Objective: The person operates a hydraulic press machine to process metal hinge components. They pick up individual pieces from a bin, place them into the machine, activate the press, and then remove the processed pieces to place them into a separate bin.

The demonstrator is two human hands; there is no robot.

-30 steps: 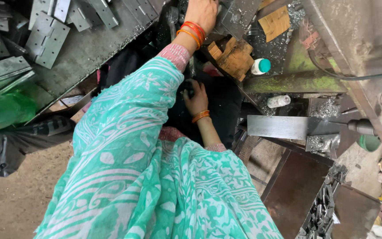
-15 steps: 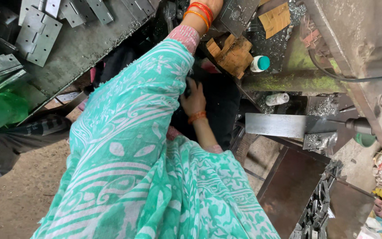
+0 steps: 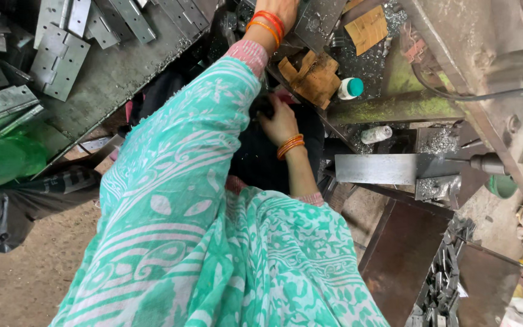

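L hand [image 3: 282, 11]: on metal plate [image 3: 319, 21], grip cut off, can't tell. R hand [image 3: 279, 121]: on dark part [image 3: 264, 108], grip hidden. Hinge plates [image 3: 59, 57] stacked far left; progress unclear.

The left hand [image 3: 282, 9] reaches up past the frame's top edge, just beside a grey metal plate [image 3: 319, 21]. The right hand [image 3: 279, 121] rests low on something dark. Metal hinges [image 3: 59, 57] lie on the desk [image 3: 122, 72], left.

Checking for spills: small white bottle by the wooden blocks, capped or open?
Capped: the white bottle has its teal cap on, beside the wooden blocks.
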